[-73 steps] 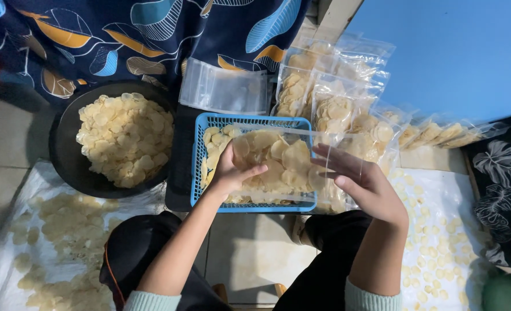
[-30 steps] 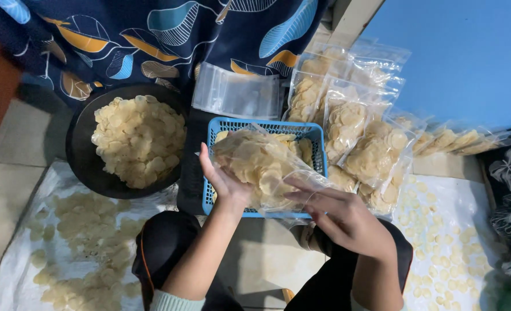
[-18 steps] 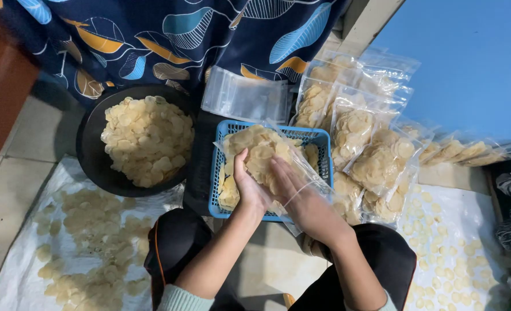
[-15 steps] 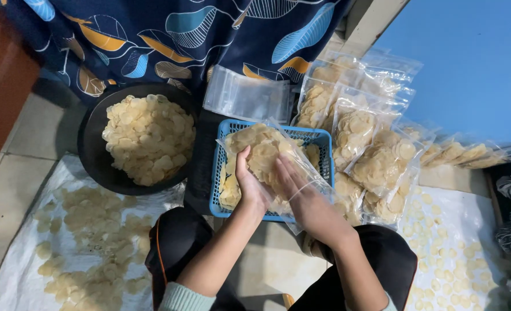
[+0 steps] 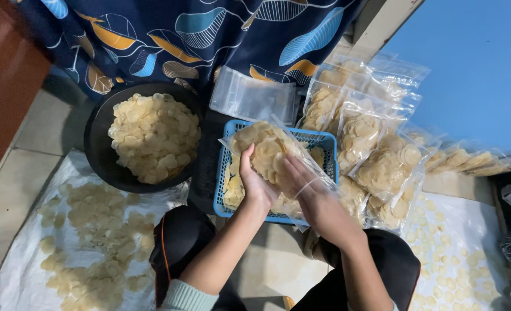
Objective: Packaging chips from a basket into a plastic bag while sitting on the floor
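Observation:
A clear plastic bag of pale round crackers (image 5: 267, 151) rests over the blue basket (image 5: 324, 141). My left hand (image 5: 254, 183) presses against the bag's left side. My right hand (image 5: 307, 193) is flat on its right side, fingers spread along the plastic. Both hands hold the bag between them. More loose crackers lie in the basket under the bag.
A black bowl (image 5: 97, 152) full of crackers sits to the left. Several filled bags (image 5: 376, 144) are stacked to the right, and a pile of empty clear bags (image 5: 250, 98) lies behind the basket. White sheets (image 5: 14, 253) with scattered crackers flank my knees. A patterned curtain (image 5: 180, 34) hangs behind.
My right hand moved left onto the bag. The bag turned from lying across the basket to being squeezed between both hands. The view shifted slightly right.

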